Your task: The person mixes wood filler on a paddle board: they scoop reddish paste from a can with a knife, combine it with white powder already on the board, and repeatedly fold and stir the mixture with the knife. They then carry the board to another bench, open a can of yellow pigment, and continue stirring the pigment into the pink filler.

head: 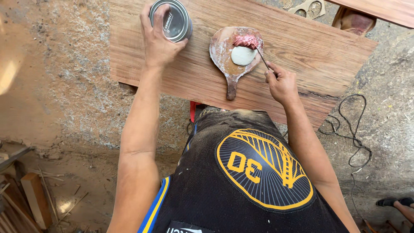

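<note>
Paddle-shaped mixing board [228, 60] lies on the wooden plank [302, 56], holding a white putty blob [243, 55] and reddish paste [246, 41]. Right hand [281, 83], just right of the paddle, grips a thin stick [262, 58] poking the blob. Left hand [157, 41] clasps the metal can [172, 19], well left of the paddle.

left hand [157, 41] gripping tin [171, 19], right hand [280, 82] holding spatula [263, 58]

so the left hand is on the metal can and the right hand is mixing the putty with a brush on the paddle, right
Not a brush. The head view shows the right hand holding a thin metal blade in the putty on the paddle. The left hand is on the metal can.
</note>
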